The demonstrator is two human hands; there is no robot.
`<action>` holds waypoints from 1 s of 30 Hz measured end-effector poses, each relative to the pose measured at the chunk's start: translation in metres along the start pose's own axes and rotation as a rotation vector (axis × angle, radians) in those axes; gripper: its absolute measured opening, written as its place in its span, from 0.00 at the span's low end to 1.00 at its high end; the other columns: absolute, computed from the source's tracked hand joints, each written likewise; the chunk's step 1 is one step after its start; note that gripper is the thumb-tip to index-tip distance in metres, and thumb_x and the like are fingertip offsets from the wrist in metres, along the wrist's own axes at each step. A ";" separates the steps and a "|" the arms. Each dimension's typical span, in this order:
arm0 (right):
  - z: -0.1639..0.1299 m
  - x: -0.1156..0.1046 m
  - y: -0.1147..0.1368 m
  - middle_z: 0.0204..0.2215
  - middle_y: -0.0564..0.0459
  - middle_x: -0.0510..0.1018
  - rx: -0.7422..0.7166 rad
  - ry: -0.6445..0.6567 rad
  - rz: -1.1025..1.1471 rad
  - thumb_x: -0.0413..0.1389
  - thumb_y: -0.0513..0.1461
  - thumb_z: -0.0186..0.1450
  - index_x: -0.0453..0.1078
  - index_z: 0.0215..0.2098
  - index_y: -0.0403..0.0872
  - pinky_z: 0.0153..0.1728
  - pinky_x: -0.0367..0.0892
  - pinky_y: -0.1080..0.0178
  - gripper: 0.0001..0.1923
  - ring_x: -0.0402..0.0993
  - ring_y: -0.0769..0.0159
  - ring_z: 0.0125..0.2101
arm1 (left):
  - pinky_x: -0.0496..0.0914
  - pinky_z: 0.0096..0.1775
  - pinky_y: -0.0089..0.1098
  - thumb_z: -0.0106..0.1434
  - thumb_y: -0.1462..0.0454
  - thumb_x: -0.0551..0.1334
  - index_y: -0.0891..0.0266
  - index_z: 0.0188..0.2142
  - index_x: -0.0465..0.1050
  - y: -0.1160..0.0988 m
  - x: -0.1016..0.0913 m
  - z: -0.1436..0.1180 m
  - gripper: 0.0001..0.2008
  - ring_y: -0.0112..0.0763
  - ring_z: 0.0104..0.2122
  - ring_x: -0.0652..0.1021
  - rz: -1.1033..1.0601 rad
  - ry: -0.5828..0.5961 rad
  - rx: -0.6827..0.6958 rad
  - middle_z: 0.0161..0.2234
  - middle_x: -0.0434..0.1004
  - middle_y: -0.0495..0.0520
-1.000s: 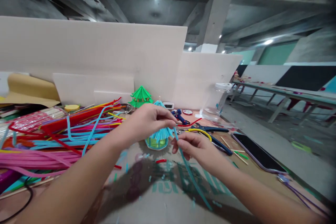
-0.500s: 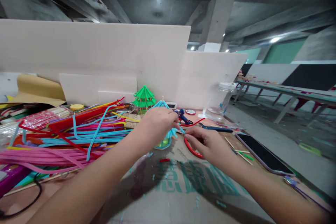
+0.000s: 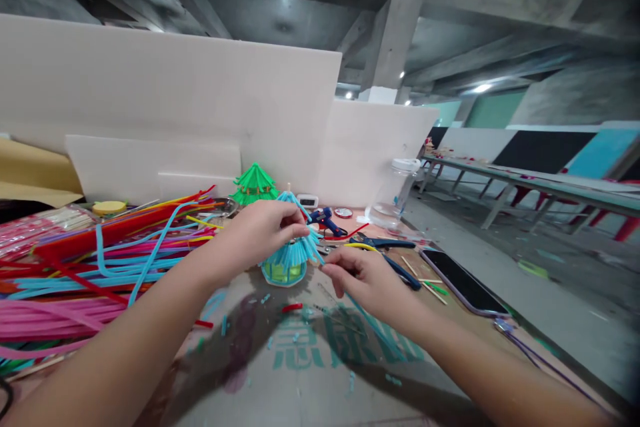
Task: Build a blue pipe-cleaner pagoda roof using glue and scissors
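Note:
My left hand [image 3: 260, 230] grips the roof of a small light-blue pavilion model [image 3: 289, 257] made of pipe cleaners, with a green and yellow base, standing on the cardboard-covered table [image 3: 310, 373]. My right hand [image 3: 367, 277] pinches a light-blue pipe cleaner [image 3: 370, 323] against the roof's right edge; the strand trails down and right under the wrist. A green pavilion model [image 3: 255, 183] stands behind, near the white boards.
A big pile of coloured pipe cleaners [image 3: 100, 253] fills the left. A blue glue gun [image 3: 325, 220], pliers [image 3: 385, 243], wooden sticks, a phone [image 3: 463, 287] and a clear jar [image 3: 393, 197] lie to the right. White foam boards [image 3: 175, 113] back the table.
My right hand held the blue strand at the roof, dipped to the red-handled tool half a second ago, and is back at the roof edge with the strand. The view shifted slightly.

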State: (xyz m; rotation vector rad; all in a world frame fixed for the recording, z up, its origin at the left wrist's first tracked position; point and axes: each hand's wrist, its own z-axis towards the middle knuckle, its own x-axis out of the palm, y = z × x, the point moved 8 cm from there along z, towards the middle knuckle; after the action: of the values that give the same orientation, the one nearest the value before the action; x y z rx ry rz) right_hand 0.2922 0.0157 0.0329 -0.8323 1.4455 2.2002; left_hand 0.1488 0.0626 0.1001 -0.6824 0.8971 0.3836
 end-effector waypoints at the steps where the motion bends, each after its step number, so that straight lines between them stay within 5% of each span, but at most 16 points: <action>1: 0.000 0.004 -0.004 0.18 0.57 0.72 0.034 0.020 0.042 0.52 0.44 0.67 0.69 0.29 0.46 0.22 0.56 0.68 0.12 0.62 0.72 0.20 | 0.61 0.30 0.29 0.65 0.56 0.58 0.60 0.34 0.75 -0.001 -0.003 0.000 0.12 0.31 0.31 0.74 0.053 -0.029 0.012 0.31 0.78 0.51; 10: 0.022 0.029 -0.005 0.20 0.57 0.76 0.099 0.037 0.455 0.55 0.48 0.64 0.66 0.32 0.46 0.17 0.55 0.70 0.13 0.59 0.75 0.15 | 0.64 0.33 0.30 0.65 0.57 0.58 0.59 0.34 0.76 -0.004 -0.017 -0.003 0.10 0.32 0.33 0.76 0.086 -0.063 0.056 0.33 0.79 0.50; 16: 0.046 0.020 0.007 0.17 0.59 0.74 0.016 -0.085 0.487 0.53 0.49 0.65 0.64 0.30 0.47 0.17 0.57 0.70 0.14 0.62 0.74 0.14 | 0.68 0.39 0.33 0.66 0.52 0.56 0.62 0.44 0.74 0.034 -0.045 0.000 0.18 0.36 0.38 0.77 0.007 -0.384 -0.069 0.40 0.79 0.55; 24: 0.046 -0.010 -0.018 0.18 0.59 0.67 -0.046 -0.194 0.080 0.51 0.47 0.66 0.62 0.23 0.47 0.22 0.55 0.68 0.17 0.63 0.72 0.20 | 0.68 0.52 0.39 0.64 0.50 0.58 0.63 0.53 0.72 0.043 -0.013 0.009 0.25 0.42 0.49 0.75 0.018 -0.356 -0.058 0.50 0.76 0.59; 30: 0.049 -0.010 -0.036 0.19 0.54 0.74 0.037 0.108 -0.436 0.50 0.47 0.67 0.69 0.24 0.47 0.23 0.51 0.66 0.18 0.66 0.69 0.20 | 0.67 0.54 0.40 0.61 0.52 0.60 0.65 0.54 0.71 0.046 -0.006 0.010 0.26 0.44 0.52 0.75 0.043 -0.319 -0.108 0.53 0.75 0.60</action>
State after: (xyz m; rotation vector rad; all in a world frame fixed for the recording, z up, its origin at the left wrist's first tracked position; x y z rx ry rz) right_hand 0.3080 0.0753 0.0295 -1.1445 1.2061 1.8207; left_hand 0.1246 0.1023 0.0921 -0.6791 0.5917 0.5651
